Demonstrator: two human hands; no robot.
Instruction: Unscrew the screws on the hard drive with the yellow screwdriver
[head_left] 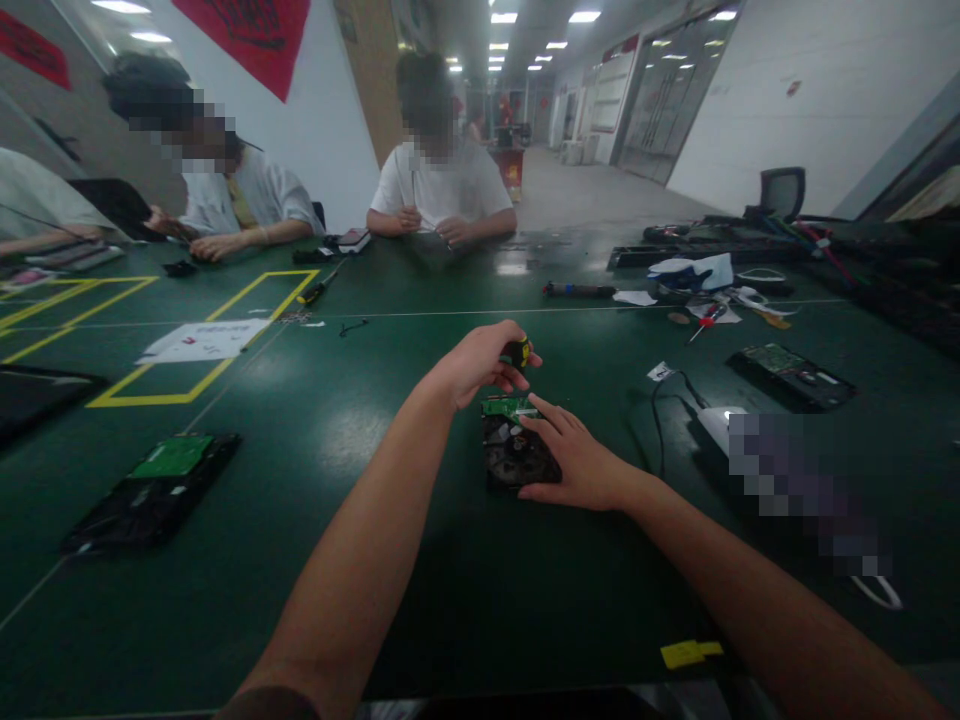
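Note:
A black hard drive [517, 460] with a green circuit board at its far end lies on the green table in front of me. My left hand [489, 362] is closed round the black and yellow handle of a screwdriver [520, 352], held above the board end of the drive. The screwdriver's tip is hard to make out. My right hand [581, 452] lies against the drive's right side, fingers stretched over its top and thumb along the near edge. Its fingers are apart and it partly covers the drive.
Other drives lie left [154, 490] and right [791, 375]. A blurred white-ended object [720, 425] with a cable is at right. Farther back are a yellow-black screwdriver [315, 290], paper [202, 340], a dark rod-shaped tool [579, 290] and a red screwdriver [707, 321]. Several people sit opposite.

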